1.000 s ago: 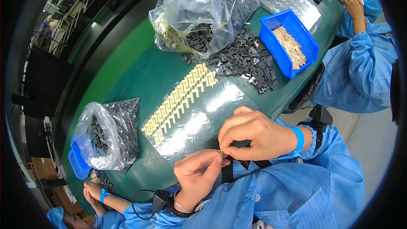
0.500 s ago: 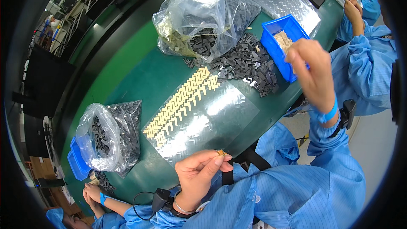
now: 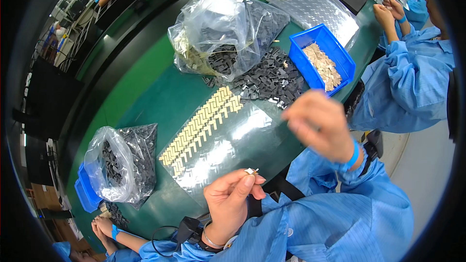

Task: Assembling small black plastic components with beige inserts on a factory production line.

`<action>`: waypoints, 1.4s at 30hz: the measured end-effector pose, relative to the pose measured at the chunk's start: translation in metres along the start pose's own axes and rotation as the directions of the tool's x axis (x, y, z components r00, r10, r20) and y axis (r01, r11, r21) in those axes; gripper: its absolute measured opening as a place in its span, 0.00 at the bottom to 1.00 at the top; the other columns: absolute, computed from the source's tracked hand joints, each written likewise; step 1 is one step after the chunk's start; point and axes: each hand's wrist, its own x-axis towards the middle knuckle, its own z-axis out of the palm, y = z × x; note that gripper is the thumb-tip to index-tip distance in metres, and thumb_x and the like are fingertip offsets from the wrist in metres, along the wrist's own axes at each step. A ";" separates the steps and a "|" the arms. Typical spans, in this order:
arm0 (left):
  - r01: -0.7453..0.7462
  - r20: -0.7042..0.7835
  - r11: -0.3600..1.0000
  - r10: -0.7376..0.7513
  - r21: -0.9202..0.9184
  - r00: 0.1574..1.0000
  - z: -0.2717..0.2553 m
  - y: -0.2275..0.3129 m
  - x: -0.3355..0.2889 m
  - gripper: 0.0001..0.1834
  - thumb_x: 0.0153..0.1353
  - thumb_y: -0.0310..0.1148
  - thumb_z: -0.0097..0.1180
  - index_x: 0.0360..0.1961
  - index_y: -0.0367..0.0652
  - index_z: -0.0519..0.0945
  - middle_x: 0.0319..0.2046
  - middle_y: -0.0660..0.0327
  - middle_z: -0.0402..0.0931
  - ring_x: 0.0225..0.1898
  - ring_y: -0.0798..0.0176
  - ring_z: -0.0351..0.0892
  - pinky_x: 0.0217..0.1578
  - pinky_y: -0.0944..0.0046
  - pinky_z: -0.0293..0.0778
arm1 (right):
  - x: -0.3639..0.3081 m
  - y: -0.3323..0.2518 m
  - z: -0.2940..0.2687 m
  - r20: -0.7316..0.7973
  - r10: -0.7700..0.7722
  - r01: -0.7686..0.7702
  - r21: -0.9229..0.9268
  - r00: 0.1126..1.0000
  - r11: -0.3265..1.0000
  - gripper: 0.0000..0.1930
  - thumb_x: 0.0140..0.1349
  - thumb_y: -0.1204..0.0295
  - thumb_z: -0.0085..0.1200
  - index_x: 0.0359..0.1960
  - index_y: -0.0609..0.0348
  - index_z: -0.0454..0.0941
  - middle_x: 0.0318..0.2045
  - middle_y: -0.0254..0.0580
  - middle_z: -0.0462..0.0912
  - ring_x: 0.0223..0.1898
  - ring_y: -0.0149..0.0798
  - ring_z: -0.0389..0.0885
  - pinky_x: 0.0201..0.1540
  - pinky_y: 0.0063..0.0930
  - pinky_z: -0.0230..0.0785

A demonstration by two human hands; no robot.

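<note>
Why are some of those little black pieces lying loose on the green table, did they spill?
It looks that way. A heap of small black parts lies loose on the green table, spreading from the mouth of the clear plastic bag toward the blue bin. The tan pieces beside them sit in tidy rows, so nothing else stands out.

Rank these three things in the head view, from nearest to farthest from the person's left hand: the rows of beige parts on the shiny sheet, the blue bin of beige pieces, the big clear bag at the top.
From the left hand:
1. Rows of beige parts, just above it, slightly left.
2. Big clear bag, at the top centre.
3. Blue bin, upper right; nearly as far as the bag, so these two are close.
</note>
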 end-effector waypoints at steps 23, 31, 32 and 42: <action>-0.192 -0.014 0.948 0.202 0.254 0.979 0.007 0.000 0.001 0.10 0.52 0.15 0.56 0.37 0.26 0.77 0.36 0.51 0.76 0.33 0.65 0.78 0.37 0.70 0.75 | -0.013 -0.028 0.024 0.194 -0.043 -0.031 0.364 0.980 0.931 0.05 0.48 0.76 0.60 0.28 0.56 0.77 0.26 0.32 0.75 0.30 0.34 0.74 0.39 0.28 0.59; -0.314 -0.064 0.899 0.348 0.306 0.935 0.005 -0.004 0.006 0.08 0.51 0.15 0.57 0.35 0.29 0.79 0.35 0.53 0.75 0.33 0.68 0.76 0.34 0.73 0.73 | -0.015 -0.032 0.033 0.066 -0.014 -0.011 0.356 0.998 0.935 0.05 0.49 0.74 0.60 0.29 0.55 0.79 0.27 0.31 0.75 0.28 0.32 0.73 0.36 0.27 0.58; -0.340 -0.059 0.885 0.377 0.318 0.924 0.005 -0.004 0.006 0.08 0.51 0.15 0.57 0.35 0.30 0.79 0.36 0.55 0.73 0.34 0.68 0.75 0.36 0.73 0.72 | -0.016 -0.032 0.038 0.066 -0.033 0.007 0.361 0.997 0.932 0.04 0.50 0.73 0.59 0.28 0.54 0.78 0.26 0.30 0.75 0.27 0.32 0.72 0.35 0.27 0.57; -0.299 -0.095 0.868 0.363 0.395 0.927 0.011 -0.003 0.002 0.06 0.50 0.19 0.58 0.32 0.32 0.80 0.35 0.58 0.69 0.37 0.65 0.69 0.41 0.69 0.67 | -0.022 -0.036 0.047 0.024 0.059 -0.064 0.399 0.998 0.915 0.05 0.49 0.75 0.58 0.29 0.55 0.78 0.25 0.31 0.75 0.23 0.30 0.70 0.32 0.27 0.53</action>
